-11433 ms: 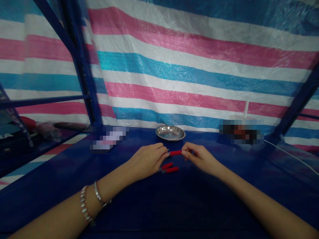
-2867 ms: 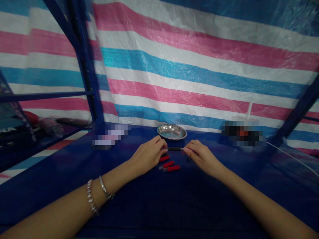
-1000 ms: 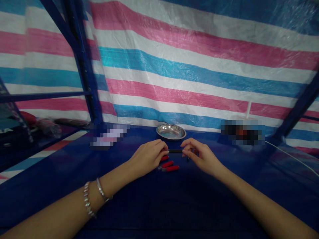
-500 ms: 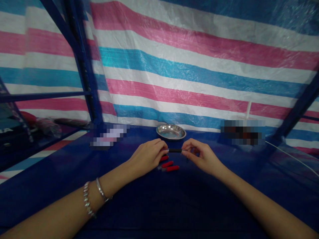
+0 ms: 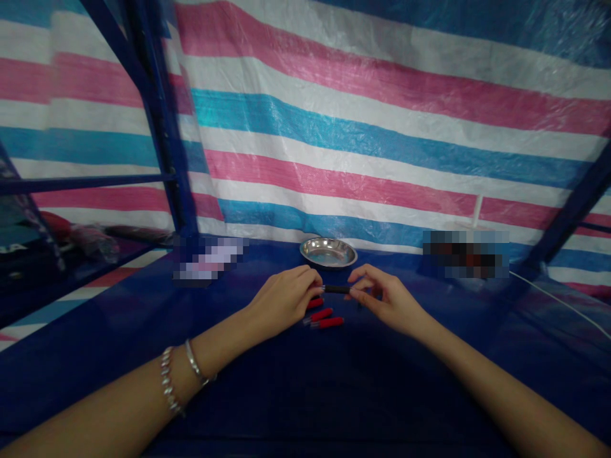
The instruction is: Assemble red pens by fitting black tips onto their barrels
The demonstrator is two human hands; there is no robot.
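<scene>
A slim black cylinder [image 5: 337,289] with a silvery part at its left end lies level between my two hands, just above the table; its exact kind is unclear. Its left end is pinched by the fingers of my left hand [image 5: 289,294]. The thumb and fingers of my right hand [image 5: 384,298] close on its right end, covering that tip. Below it on the table lie a red cylindrical piece [image 5: 331,322] with a greyish end, a second similar red piece [image 5: 321,314], and a third red piece [image 5: 315,303] partly behind my left fingers.
Beyond my hands, a round metal dish [image 5: 328,262] stands on the blue table [image 5: 305,394] by the striped sheet [image 5: 334,146]. Pixelated items sit at the back left and back right. A white cable [image 5: 558,300] runs along the right; a blue frame post [image 5: 165,140] rises at the left.
My right thumb and fingers have shifted slightly at the cylinder's right end, where a bit of silvery tip showed before. Both hands otherwise stay in place, and the red pieces lie as before.
</scene>
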